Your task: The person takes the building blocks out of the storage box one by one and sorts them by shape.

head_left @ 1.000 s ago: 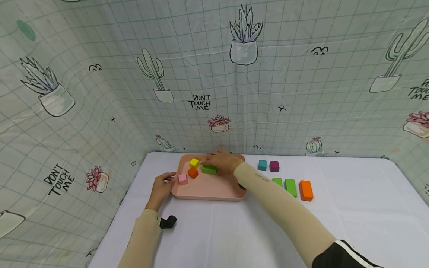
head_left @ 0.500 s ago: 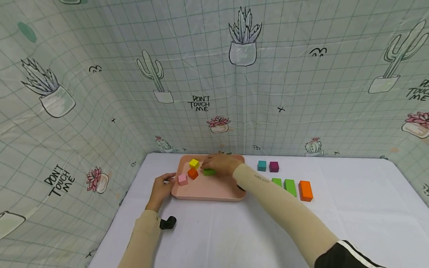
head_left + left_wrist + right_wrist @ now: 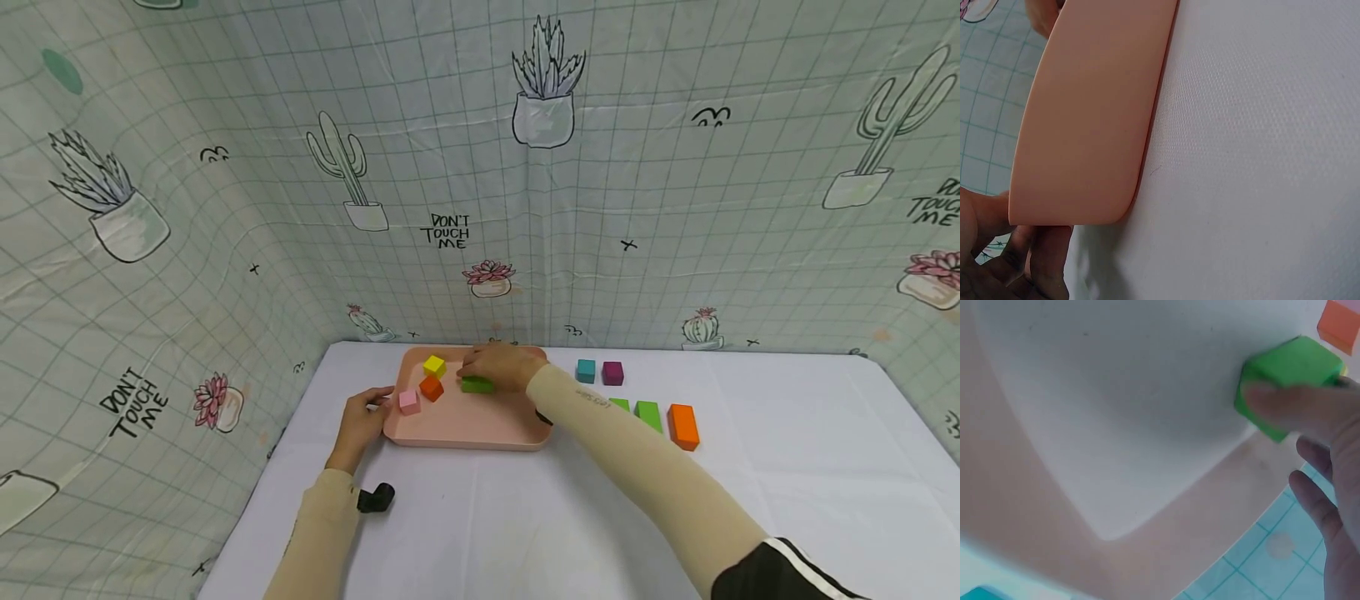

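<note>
One wide view, two close.
Head looks forward and down over the table (image 3: 480, 517); left wrist, low, faces the near side of the tray (image 3: 1091, 112); right wrist peers down at its far right corner, sharing the green block (image 3: 1304, 359) with the head view.

A pale grey-green fabric backdrop printed with a teal grid (image 3: 592, 183) hangs upright, rippled toward nine o'clock of the head view. Around that view's centre it shows a spiky grey plant in a white pot (image 3: 545, 100) between twelve and one, a pale green branched cactus (image 3: 347, 171) past ten, another pale green cactus (image 3: 891, 135) at two, and black "DON'T TOUCH ME" lettering (image 3: 451, 232) near eleven. A smooth white tablecloth (image 3: 495, 525) spreads at six o'clock.
</note>
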